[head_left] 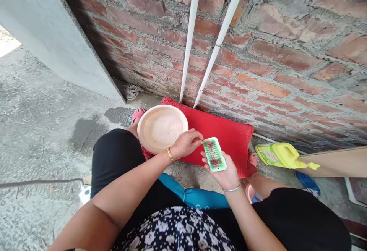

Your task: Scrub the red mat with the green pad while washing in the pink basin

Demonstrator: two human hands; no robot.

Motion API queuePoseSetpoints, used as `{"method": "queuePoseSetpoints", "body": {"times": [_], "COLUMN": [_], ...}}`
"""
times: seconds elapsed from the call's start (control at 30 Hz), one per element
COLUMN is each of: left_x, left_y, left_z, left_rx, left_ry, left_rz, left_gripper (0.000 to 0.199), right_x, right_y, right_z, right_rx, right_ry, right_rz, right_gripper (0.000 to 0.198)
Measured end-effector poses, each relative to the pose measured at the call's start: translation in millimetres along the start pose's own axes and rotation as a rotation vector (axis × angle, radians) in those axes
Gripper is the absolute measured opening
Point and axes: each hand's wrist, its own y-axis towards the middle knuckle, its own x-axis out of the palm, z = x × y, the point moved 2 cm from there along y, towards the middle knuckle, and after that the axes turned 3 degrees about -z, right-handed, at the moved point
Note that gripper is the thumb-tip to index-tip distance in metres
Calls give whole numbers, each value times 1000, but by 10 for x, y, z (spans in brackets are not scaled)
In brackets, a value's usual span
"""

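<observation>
My right hand, a silver bangle at its wrist, holds a light green scrub brush with the bristle side up. Red fluff clings among its dark green and pale bristles. At the brush's upper left corner are the pinched fingers of my left hand, which wears a gold bracelet; what they hold, if anything, is too small to make out. Below both hands a red mat lies on the floor. Beside my left hand a pale pink basin with some water stands partly on the mat.
A brick wall with two white pipes rises behind the mat. To the right lies a yellow detergent jug near a blue slipper. A grey slab leans at the left, above wet concrete. A cable crosses the left floor.
</observation>
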Motion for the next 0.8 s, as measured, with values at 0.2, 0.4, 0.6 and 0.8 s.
{"method": "queuePoseSetpoints", "body": {"times": [0.2, 0.4, 0.6, 0.8], "left_x": [136, 156, 208, 283], "left_y": [15, 19, -87, -107], "left_z": [-14, 48, 214, 250], "left_rx": [91, 112, 202, 176], "left_ry": [-55, 126, 329, 346], "left_rz": [30, 7, -122, -203], "left_gripper": [13, 13, 17, 12], "right_x": [5, 35, 44, 20], "right_y": [8, 29, 54, 65], "right_z": [19, 14, 19, 41], "right_rx": [30, 28, -4, -25], "right_ry": [52, 54, 111, 144], "right_rz": [-52, -71, -57, 11], "right_gripper": [33, 35, 26, 19]}}
